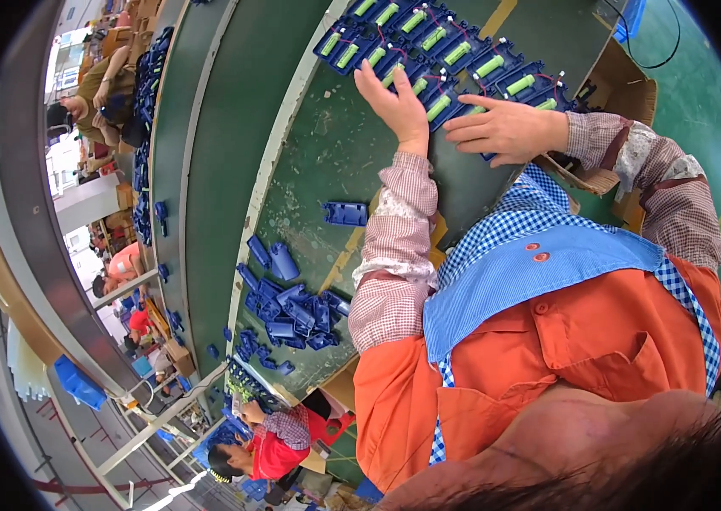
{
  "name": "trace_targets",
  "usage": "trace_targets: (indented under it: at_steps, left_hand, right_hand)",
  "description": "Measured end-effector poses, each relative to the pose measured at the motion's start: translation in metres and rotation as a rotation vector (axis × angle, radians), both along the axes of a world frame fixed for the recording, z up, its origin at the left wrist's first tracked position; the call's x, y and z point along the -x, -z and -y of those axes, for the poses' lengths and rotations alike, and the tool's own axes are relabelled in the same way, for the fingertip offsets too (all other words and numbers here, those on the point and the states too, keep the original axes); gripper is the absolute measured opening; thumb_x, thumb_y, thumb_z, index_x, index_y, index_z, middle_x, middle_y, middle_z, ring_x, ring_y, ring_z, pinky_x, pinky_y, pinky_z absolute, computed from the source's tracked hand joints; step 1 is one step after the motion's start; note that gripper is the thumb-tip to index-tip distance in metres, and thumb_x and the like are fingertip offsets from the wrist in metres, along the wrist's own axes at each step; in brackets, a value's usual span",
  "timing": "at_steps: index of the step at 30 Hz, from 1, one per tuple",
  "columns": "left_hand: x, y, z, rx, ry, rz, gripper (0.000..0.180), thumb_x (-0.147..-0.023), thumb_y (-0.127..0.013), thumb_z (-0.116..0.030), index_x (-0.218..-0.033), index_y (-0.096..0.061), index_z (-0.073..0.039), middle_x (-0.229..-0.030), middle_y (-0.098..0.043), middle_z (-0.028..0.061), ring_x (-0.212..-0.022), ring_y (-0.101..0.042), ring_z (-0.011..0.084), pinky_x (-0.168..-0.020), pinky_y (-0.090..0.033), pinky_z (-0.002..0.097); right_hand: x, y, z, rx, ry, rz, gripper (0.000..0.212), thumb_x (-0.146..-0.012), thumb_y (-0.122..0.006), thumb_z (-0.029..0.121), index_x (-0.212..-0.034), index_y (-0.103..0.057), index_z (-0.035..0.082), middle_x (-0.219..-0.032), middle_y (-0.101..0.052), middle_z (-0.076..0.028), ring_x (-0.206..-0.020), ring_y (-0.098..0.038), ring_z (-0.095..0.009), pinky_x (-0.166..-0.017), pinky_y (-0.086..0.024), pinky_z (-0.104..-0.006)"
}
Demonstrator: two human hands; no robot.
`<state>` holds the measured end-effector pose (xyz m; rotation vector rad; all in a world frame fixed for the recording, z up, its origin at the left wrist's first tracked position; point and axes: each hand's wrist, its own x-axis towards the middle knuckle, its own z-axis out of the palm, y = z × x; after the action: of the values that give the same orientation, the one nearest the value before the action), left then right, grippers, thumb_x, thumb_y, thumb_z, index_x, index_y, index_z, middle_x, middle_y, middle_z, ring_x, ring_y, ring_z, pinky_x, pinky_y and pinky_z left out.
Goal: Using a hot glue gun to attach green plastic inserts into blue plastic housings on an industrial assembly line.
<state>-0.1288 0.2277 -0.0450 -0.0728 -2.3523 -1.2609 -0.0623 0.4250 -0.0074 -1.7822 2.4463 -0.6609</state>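
Several blue plastic housing halves lie in close rows at the far side of the green worktable [309,170]. In each visible one sits a green battery cell [458,54] with thin red wires and a small white connector. My left hand [399,111] is at the near edge of the rows, fingers spread, its fingertips by the cells. My right hand [509,132] is stretched flat over the near right housings, its fingers pointing left and covering part of them. Neither hand visibly grips anything. One lone blue housing [344,213] lies left of my left forearm.
A heap of blue housings [292,315] lies on the table at lower left. An open cardboard box [633,81] stands right of the rows. Beyond the table's pale edge runs a green conveyor [232,111]. A co-worker in red [279,447] sits at lower left; others work across the line.
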Motion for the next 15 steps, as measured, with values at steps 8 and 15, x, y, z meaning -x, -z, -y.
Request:
trace_targets:
  at_steps: [8, 15]
  left_hand:
    - [0.036, 0.016, -0.053, -0.072, 0.006, -0.053, 0.055, -0.094, -0.055, -0.026, -0.133, -0.034, 0.007, -0.138, -0.033, 0.0279, -0.132, -0.028, 0.0414, -0.111, -0.021, 0.0465]
    - [0.078, 0.003, 0.036, 0.003, -0.251, -0.167, 0.054, -0.092, -0.056, -0.025, -0.128, -0.037, 0.011, -0.134, -0.035, 0.027, -0.125, -0.035, 0.0398, -0.108, -0.026, 0.0465]
  right_hand:
    - [0.021, 0.002, -0.043, -0.094, 0.112, -0.013, 0.066, -0.065, -0.078, 0.022, -0.125, -0.056, 0.007, -0.141, -0.045, -0.007, -0.137, -0.034, -0.021, -0.116, -0.017, -0.053]
    - [0.008, 0.005, -0.048, -0.028, 0.2, -0.02, 0.066, -0.064, -0.078, 0.021, -0.125, -0.057, 0.007, -0.143, -0.042, -0.008, -0.138, -0.031, -0.023, -0.117, -0.017, -0.0529]
